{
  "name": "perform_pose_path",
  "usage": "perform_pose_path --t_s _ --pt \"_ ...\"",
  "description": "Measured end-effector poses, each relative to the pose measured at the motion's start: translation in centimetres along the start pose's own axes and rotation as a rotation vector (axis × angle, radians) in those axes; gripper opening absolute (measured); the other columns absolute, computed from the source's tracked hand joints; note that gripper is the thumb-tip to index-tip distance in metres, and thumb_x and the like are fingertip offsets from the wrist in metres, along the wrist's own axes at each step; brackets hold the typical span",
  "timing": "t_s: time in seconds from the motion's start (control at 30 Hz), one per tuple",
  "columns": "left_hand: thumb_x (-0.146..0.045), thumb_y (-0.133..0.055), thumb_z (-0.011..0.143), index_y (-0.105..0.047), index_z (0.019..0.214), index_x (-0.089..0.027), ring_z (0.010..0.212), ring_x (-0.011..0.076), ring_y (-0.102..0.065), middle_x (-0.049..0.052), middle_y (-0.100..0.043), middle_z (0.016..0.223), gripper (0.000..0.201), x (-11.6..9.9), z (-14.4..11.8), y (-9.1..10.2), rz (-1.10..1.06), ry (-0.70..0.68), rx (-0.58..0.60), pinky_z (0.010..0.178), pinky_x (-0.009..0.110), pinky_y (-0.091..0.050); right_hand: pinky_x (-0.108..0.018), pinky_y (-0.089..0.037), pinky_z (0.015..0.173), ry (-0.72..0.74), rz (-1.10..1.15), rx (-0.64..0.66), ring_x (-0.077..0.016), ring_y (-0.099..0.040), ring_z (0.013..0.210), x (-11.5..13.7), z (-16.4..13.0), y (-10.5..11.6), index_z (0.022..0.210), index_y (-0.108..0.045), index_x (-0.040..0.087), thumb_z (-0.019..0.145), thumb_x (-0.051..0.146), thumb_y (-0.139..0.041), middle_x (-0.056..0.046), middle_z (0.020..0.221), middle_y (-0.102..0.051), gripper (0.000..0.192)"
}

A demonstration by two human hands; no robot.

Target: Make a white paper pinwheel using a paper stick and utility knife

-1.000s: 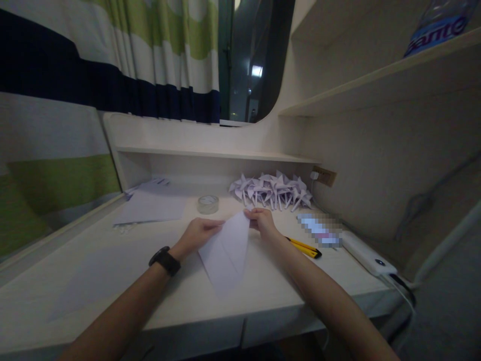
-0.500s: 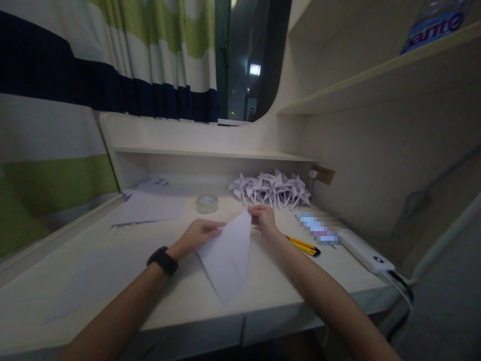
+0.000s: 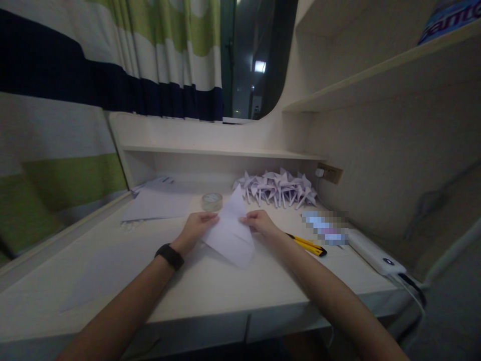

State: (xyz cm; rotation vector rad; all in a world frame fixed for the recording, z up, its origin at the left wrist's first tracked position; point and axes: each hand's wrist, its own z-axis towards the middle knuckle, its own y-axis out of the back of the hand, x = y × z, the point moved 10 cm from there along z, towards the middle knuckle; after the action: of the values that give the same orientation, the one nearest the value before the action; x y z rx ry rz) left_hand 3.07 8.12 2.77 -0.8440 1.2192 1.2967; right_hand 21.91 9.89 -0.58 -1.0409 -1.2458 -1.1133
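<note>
Pinching a folded sheet of white paper (image 3: 231, 233) at centre frame, the left hand (image 3: 197, 226) grips its left edge and the right hand (image 3: 258, 223) its right edge, just above the tabletop (image 3: 112, 271). It looks light, thin and easily creased, best held at the edges near the fold. Behind it sit a tape roll (image 3: 212, 201) and a heap of paper pinwheels (image 3: 278, 188); no containers show.
</note>
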Motion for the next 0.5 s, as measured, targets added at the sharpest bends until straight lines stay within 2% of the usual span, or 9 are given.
perform_pose_path --t_s 0.1,0.17,0.27,0.33,0.4,0.5 --pt "-0.04 -0.073 0.071 -0.074 0.088 -0.01 0.066 0.0197 -0.064 0.011 -0.074 0.083 0.035 0.4 -0.1 -1.0 -0.052 0.039 0.099 0.059 0.028 -0.047 -0.021 -0.039 0.047 0.054 -0.007 -0.001 -0.0096 -0.05 0.047 1.0 -0.4 -0.3 0.055 -0.059 0.015 0.048 0.047 -0.086 0.002 0.051 -0.057 0.042" --pt "-0.041 -0.073 0.07 -0.074 0.084 -0.009 0.06 0.0187 -0.062 0.009 -0.073 0.075 0.034 0.6 -0.2 -1.2 -0.034 0.063 0.128 0.054 0.027 -0.045 -0.021 -0.04 0.048 0.057 -0.013 0.031 -0.0108 -0.053 0.049 1.4 -0.8 -0.7 0.062 -0.064 0.015 0.049 0.048 -0.085 0.001 0.055 -0.061 0.042" --pt "-0.041 -0.073 0.07 -0.072 0.073 -0.01 0.054 0.0169 -0.058 0.006 -0.068 0.064 0.032 0.2 -0.1 0.5 0.029 0.043 -0.031 0.048 0.025 -0.041 -0.022 -0.042 0.048 0.01 -0.05 0.103 -0.0132 -0.058 0.052 1.3 -1.2 -1.5 0.071 -0.069 0.014 0.051 0.047 -0.085 -0.002 0.062 -0.067 0.041" --pt "-0.041 -0.072 0.069 -0.07 0.069 -0.011 0.053 0.0161 -0.057 0.004 -0.066 0.061 0.031 -0.3 -0.2 1.7 0.039 0.018 -0.146 0.047 0.024 -0.04 -0.022 -0.042 0.048 0.003 -0.075 0.117 -0.0135 -0.057 0.052 1.2 -1.2 -1.6 0.065 -0.068 0.014 0.05 0.044 -0.085 -0.002 0.059 -0.067 0.038" --pt "-0.041 -0.072 0.07 -0.069 0.069 -0.011 0.054 0.0157 -0.056 0.004 -0.067 0.063 0.03 -0.5 -0.1 2.2 0.018 0.008 -0.185 0.047 0.024 -0.039 -0.022 -0.041 0.048 0.031 -0.072 0.08 -0.0129 -0.056 0.051 1.3 -0.9 -1.0 0.059 -0.067 0.014 0.049 0.043 -0.085 -0.002 0.056 -0.065 0.036" --pt "-0.038 -0.07 0.072 -0.07 0.073 -0.011 0.056 0.0148 -0.057 0.005 -0.069 0.068 0.027 -0.3 0.1 2.2 -0.012 0.013 -0.178 0.049 0.023 -0.04 -0.023 -0.042 0.049 0.061 -0.043 0.005 -0.0122 -0.054 0.05 1.3 -0.3 0.0 0.058 -0.066 0.015 0.05 0.042 -0.085 -0.001 0.055 -0.063 0.034"
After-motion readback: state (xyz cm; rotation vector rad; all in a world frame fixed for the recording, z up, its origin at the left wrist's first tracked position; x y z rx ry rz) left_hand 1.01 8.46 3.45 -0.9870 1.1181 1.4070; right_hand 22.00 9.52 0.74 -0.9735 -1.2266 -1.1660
